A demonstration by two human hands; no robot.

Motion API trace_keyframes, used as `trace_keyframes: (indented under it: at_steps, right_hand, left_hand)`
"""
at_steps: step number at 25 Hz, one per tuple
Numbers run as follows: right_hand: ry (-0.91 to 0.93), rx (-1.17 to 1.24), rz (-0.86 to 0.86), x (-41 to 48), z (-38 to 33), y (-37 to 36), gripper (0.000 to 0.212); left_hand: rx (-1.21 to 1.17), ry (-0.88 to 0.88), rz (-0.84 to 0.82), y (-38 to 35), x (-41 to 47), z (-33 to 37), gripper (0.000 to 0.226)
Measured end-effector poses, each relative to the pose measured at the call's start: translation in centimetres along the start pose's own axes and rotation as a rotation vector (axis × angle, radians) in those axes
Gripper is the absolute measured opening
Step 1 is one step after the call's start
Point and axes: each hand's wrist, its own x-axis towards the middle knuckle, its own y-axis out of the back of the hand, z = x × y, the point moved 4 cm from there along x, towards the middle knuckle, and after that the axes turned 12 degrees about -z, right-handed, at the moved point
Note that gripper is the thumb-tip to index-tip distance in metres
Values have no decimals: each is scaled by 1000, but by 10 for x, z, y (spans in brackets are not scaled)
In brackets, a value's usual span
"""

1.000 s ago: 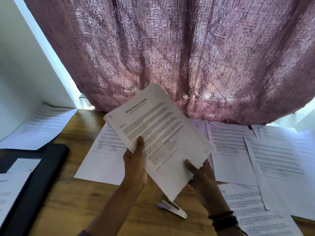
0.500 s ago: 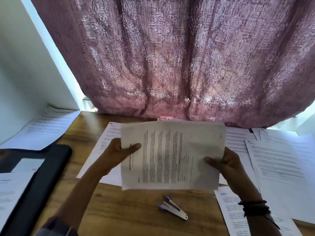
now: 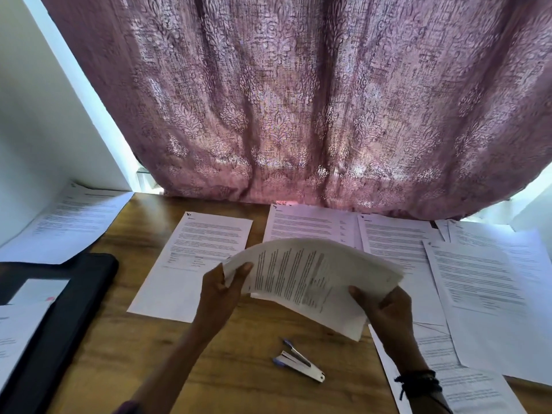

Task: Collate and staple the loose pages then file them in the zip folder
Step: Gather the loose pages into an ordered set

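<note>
Together, hands (image 3: 219, 294) grip bowed pages (image 3: 310, 279)

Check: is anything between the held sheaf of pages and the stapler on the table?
Nothing visible. The white printed paper sheaf, gripped by the left hand and right hand, hangs above bare wooden table; the small silver-and-blue stapler lies uncovered just nearer the person.

Both hands hold a bowed stack of pages (image 3: 310, 279) above the wooden table (image 3: 233, 380): the left hand (image 3: 222, 289) pinches its left edge, the right hand (image 3: 385, 306) grips its lower right edge. A stapler (image 3: 298, 364) lies below and between the hands. Loose sheets (image 3: 397, 237) are spread beyond them and to the right.
</note>
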Motion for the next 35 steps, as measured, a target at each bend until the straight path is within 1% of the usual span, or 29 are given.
trace_keyframes:
  at_steps: [1, 2, 5, 7, 9, 10, 12, 14, 15, 17, 18, 19, 20, 21, 23, 24, 25, 26, 27, 28, 31, 33, 35]
  right_hand:
    - [7, -13, 14, 1, 0, 1, 57]
    - [9, -8, 16, 2, 3, 2, 57]
    - [-36, -55, -59, 3, 17, -5, 46]
    - [-67, -114, -83, 1, 26, -11, 39]
    - [-69, -151, -49, 0, 26, -13, 28]
    - [-64, -163, -26, 1, 26, -11, 25]
    - [-62, -174, -31, 4, 31, -11, 26]
    - [-112, -175, -86, 5, 42, -15, 29]
    - [-123, -186, -100, 5, 46, -17, 30]
    - [-103, -227, -124, 7, 43, -17, 28]
    - [-113, -207, -149, 9, 36, -17, 30]
    - [-149, -134, -180, 9, 30, -17, 32]
    - [-201, -31, -215, 8, 26, -17, 36]
    - [-251, 103, -251, 7, 21, -16, 39]
    - [-336, 373, -294, 2, 12, -15, 50]
    - [-360, 493, -296, -1, 6, -17, 54]
    - [-373, 594, -270, -7, 1, -21, 53]
    - [-365, 651, -226, -11, 0, -26, 52]
    - [-353, 673, -180, -15, -2, -32, 51]
    - [-344, 652, -147, -20, 0, -39, 50]
    - [-311, 437, -138, -38, 4, -62, 44]
    - [-350, 304, -113, -44, 5, -68, 37]
    - [-368, 189, -176, -38, 6, -69, 34]
  left_hand:
    - [-4, -14, 15, -1, 0, 1, 19]
    - [-11, -15, 13, -3, 2, -1, 21]
    - [-54, 50, -65, -10, 1, -15, 32]
    - [-27, 57, -75, -11, -2, -21, 27]
    - [23, 16, -42, -8, 0, -17, 20]
    - [39, -9, -28, -6, 4, -14, 20]
    - [19, -1, -51, -5, 9, -17, 20]
    - [-20, 75, -115, -8, 6, -31, 16]
    - [-26, 110, -117, -8, 3, -35, 16]
    - [23, 122, -84, -1, 6, -33, 16]
    - [72, 124, -89, 4, 10, -25, 16]
    - [91, 146, -116, 9, 15, -16, 16]
    - [47, 176, -156, 14, 20, -6, 21]
    - [-77, 213, -215, 19, 23, 1, 35]
    - [-489, 286, -325, 28, 22, 10, 70]
    - [-711, 296, -354, 30, 18, 12, 80]
    - [-911, 313, -361, 29, 12, 12, 88]
    - [-1047, 333, -359, 24, 6, 12, 93]
    - [-1094, 351, -359, 15, 1, 10, 94]
    - [-1033, 364, -341, 2, -3, 8, 90]
    - [-657, 358, -232, -35, -4, 6, 55]
    - [-559, 334, -132, -47, -1, 4, 47]
    - [-518, 323, 10, -46, 0, -3, 44]
